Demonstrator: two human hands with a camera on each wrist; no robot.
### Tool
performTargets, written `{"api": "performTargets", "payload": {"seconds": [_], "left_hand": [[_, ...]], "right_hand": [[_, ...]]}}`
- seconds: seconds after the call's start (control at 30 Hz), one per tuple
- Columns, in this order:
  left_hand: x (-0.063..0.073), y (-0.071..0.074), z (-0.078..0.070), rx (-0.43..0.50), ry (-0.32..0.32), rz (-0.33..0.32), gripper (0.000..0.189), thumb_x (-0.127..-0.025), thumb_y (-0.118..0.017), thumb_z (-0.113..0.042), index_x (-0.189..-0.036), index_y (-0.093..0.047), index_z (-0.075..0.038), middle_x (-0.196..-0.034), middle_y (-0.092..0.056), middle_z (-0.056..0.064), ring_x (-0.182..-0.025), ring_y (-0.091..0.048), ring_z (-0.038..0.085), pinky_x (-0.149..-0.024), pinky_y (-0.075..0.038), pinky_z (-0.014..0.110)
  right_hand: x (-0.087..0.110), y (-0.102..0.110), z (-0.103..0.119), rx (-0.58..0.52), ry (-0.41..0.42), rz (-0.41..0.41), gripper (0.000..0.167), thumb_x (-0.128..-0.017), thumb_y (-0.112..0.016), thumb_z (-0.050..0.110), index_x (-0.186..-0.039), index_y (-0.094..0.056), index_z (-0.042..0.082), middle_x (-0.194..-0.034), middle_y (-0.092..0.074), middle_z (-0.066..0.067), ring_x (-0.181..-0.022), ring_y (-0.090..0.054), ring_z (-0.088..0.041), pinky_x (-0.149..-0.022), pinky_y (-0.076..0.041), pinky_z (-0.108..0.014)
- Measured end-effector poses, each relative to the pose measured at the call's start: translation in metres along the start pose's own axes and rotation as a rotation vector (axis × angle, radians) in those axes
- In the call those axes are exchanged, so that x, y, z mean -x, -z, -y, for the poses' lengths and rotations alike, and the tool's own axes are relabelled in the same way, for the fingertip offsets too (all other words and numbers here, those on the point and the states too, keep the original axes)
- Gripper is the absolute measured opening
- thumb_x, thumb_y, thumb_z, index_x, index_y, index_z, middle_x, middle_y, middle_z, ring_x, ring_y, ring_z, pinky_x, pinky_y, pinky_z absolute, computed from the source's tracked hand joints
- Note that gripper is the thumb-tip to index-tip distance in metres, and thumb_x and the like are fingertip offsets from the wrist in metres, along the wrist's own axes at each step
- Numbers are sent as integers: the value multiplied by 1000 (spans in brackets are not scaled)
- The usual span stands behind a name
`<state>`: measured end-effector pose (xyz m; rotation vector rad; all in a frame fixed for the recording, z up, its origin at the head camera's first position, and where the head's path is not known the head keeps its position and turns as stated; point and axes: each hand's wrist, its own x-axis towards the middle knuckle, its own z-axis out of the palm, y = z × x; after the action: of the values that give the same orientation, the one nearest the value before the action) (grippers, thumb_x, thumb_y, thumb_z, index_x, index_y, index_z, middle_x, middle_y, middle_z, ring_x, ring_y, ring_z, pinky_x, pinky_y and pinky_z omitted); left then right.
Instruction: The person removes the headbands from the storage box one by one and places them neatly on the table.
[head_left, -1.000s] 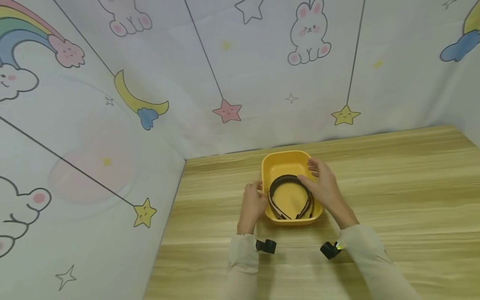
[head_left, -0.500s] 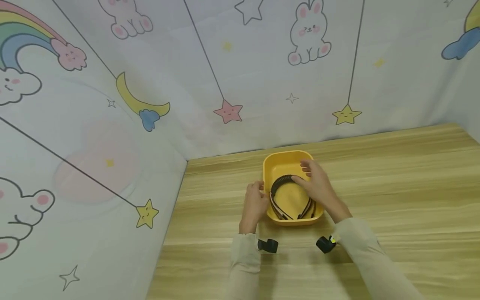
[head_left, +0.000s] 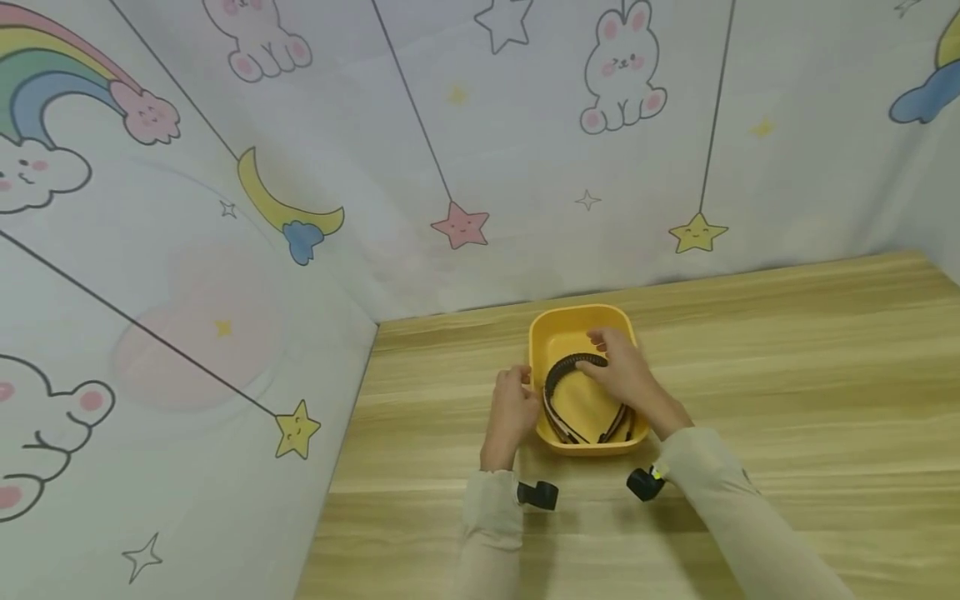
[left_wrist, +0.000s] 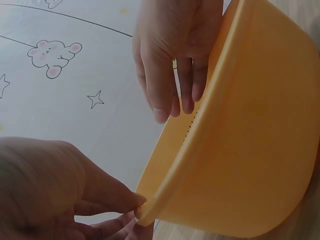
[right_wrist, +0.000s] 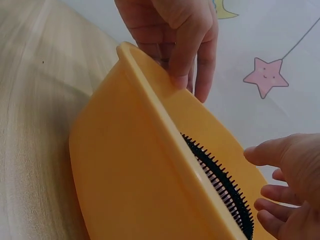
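Note:
A yellow plastic basin [head_left: 573,321] stands on the wooden table. In it lie toothed headbands [head_left: 552,379], nested together, a black one on top and paler ones beneath; the right wrist view shows the black headband [right_wrist: 220,175] with its row of teeth. My left hand [head_left: 513,408] pinches the basin's left rim between thumb and fingers. Over the right side of the basin is my right hand [head_left: 626,371], thumb and fingers spread apart, nothing between them. Its thumb overlaps the black band's top curve in the head view, and the hand hides part of the bands' right side.
The wooden table [head_left: 787,383] extends to the right of the basin. Fabric walls [head_left: 525,150] printed with rabbits and stars rise behind it and on the left. A small black camera [head_left: 540,495] is worn on my left wrist, another black camera [head_left: 645,483] on my right.
My right hand has moved left, from the basin's right rim to over the headbands' top curve. My left hand stays at the left rim, and the basin has hardly moved.

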<state>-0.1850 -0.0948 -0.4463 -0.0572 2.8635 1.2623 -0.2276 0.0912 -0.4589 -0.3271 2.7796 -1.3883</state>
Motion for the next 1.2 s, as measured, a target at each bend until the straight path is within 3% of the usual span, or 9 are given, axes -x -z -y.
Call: {"api": "performTargets", "payload": {"seconds": [0.27, 0.53, 0.9, 1.2], "left_hand": [[0, 0, 1, 7, -4, -1, 42, -85, -52, 4, -127, -54, 3, -113, -55, 16, -91, -59, 21, -77, -51, 31], [0, 2, 2, 25, -6, 2, 42, -84, -53, 5, -126, -55, 4, -111, -55, 16, -88, -59, 20, -72, -50, 27], [-1, 1, 3, 31, -15, 6, 41, -85, -53, 4, -126, -55, 4, -111, -55, 16, -89, -59, 21, -72, -50, 27], [-1, 1, 4, 46, -13, 4, 41, -84, -54, 5, -125, -55, 4, -111, -54, 16, -89, -59, 21, -71, -51, 27]], "right_hand": [[-6, -6, -3, 39, 11, 8, 49, -91, -62, 16, -130, -45, -8, -127, -49, -28, -117, -48, -42, -97, -42, -53], [-11, -7, -7, 27, -28, 21, 41, -93, -59, 11, -127, -47, -10, -126, -50, -29, -117, -49, -43, -99, -42, -52], [-14, -11, -9, 70, -46, -69, 27, -91, -54, 0, -116, -57, -10, -115, -59, -27, -109, -56, -41, -93, -46, -50], [-14, -12, -6, 89, -55, -84, 24, -91, -53, 0, -111, -64, -7, -109, -65, -25, -102, -61, -39, -85, -50, -48]]}}
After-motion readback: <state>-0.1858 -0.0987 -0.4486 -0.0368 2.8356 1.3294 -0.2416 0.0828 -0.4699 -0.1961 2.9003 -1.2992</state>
